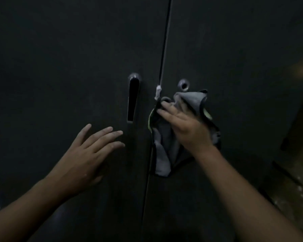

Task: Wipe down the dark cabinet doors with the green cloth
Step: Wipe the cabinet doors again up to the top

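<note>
Two dark cabinet doors fill the view, divided by a vertical seam. A handle is mounted on the left door, just left of the seam. The cloth, grey with a green edge, is pressed flat against the right door just right of the seam, under the right hand, and hangs out above and below the spread fingers. The left hand is held open, empty, below and left of the handle.
</note>
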Demonstrator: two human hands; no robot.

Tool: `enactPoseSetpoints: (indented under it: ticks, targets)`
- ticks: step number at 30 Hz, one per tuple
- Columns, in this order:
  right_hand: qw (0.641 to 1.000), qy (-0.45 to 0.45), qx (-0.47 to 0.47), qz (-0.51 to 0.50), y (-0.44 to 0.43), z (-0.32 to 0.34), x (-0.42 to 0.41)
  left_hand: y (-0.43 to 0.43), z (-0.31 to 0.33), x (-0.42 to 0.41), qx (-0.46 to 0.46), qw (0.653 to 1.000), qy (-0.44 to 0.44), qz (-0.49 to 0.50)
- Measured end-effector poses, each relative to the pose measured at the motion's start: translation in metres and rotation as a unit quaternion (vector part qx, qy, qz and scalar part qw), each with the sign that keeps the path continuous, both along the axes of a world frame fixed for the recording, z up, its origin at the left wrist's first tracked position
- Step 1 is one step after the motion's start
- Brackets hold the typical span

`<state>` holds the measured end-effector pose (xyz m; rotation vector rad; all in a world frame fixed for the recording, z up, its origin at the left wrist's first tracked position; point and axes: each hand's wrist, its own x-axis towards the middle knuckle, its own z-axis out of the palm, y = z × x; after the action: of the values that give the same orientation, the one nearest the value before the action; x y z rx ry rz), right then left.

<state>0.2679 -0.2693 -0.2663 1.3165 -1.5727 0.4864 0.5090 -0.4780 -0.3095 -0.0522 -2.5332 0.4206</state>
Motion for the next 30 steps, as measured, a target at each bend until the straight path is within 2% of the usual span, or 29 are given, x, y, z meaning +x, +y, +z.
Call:
enactPoseSetpoints:
  ticks: [3, 7, 10, 12, 15, 17, 20, 23, 26, 30]
  targets:
    - [0.999, 0.017, 0.035, -0.011, 0.019, 0.022, -0.013, 0.001, 0.031, 0.004, -0.018, 0.999, 0.034, -0.005]
    - [0.996, -0.046, 0.079, -0.012, 0.033, -0.016, -0.021, 0.007, 0.079, -0.003, -0.048, 0.996, 0.072, 0.001]
    - [0.995, -0.037, 0.091, -0.018, 0.05, -0.02, -0.025, 0.01, 0.121, -0.016, -0.077, 0.994, 0.076, 0.024]
    - [0.997, -0.059, 0.043, -0.036, 0.061, -0.006, -0.03, 0.013, 0.147, -0.021, -0.08, 0.995, 0.04, 0.054]
    - [0.983, -0.158, -0.085, -0.046, 0.074, 0.039, -0.048, 0.017, 0.165, -0.028, -0.03, 0.996, 0.01, 0.086]
    - [0.973, -0.195, -0.106, -0.067, 0.078, 0.086, -0.053, 0.021, 0.162, -0.03, -0.02, 0.993, -0.01, 0.113]
    - [0.972, -0.199, -0.111, -0.063, 0.065, 0.15, -0.041, 0.017, 0.148, -0.024, 0.011, 0.993, -0.011, 0.117]
    - [0.974, -0.173, -0.14, -0.044, 0.032, 0.192, -0.019, 0.012, 0.153, -0.013, -0.053, 0.99, -0.018, 0.127]
    - [0.973, -0.167, -0.104, -0.12, 0.004, 0.223, 0.012, 0.012, 0.176, -0.006, -0.092, 0.988, 0.007, 0.126]
    - [0.976, -0.093, -0.038, -0.195, -0.015, 0.243, 0.05, 0.026, 0.205, -0.002, -0.043, 0.994, 0.027, 0.096]
